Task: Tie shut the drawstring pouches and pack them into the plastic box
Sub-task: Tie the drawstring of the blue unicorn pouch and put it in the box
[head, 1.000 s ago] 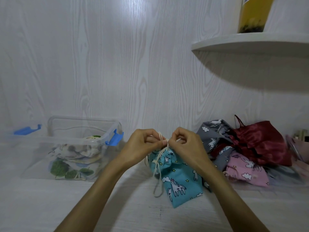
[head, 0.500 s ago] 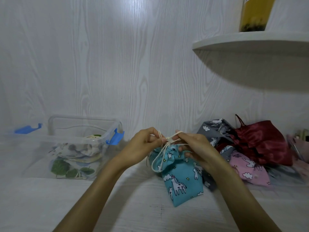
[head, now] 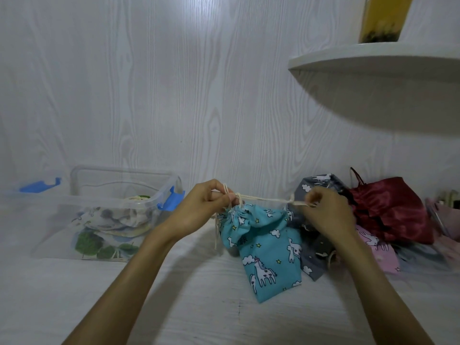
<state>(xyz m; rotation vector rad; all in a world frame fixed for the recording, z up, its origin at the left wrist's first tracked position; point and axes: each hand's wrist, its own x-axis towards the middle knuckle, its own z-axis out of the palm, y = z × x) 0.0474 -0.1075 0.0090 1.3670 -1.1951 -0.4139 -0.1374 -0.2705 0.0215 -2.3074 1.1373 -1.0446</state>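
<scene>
**Teal unicorn pouch (head: 266, 250) with its cord stretched between two hands**

Lies on the white wood-grain tabletop (head: 199, 307), mouth gathered and lifted toward the wall, bottom end flat on the surface toward the camera. Overlaps the near edge of a grey unicorn pouch (head: 311, 267) just to its right.

Cream drawstring (head: 263, 199) runs taut and nearly level from the puckered mouth across to the right. Left hand (head: 206, 207), fingers curled, pinches the cord right at the gathered neck, with a short loop poking up above the knuckles. Right hand (head: 328, 215), fingers also curled, pinches the far end of the cord, well apart from the left. One loose strand dangles from the neck down the pouch's left side to the table.

Clear plastic box (head: 74, 220) with blue latches stands open on the table to the left, near the left hand but not touching it; holds several folded fabric pouches, one with a green leaf print low against the front wall.

Behind and right of the right hand, a heap of more pouches: dark red satin pouch (head: 388, 207) on top, pink unicorn pouch (head: 378, 255) below it, partly hidden by the wrist.

White shelf (head: 373, 61) juts from the wall at upper right, carrying a yellow container (head: 383, 18) cut off by the frame's top edge.
</scene>
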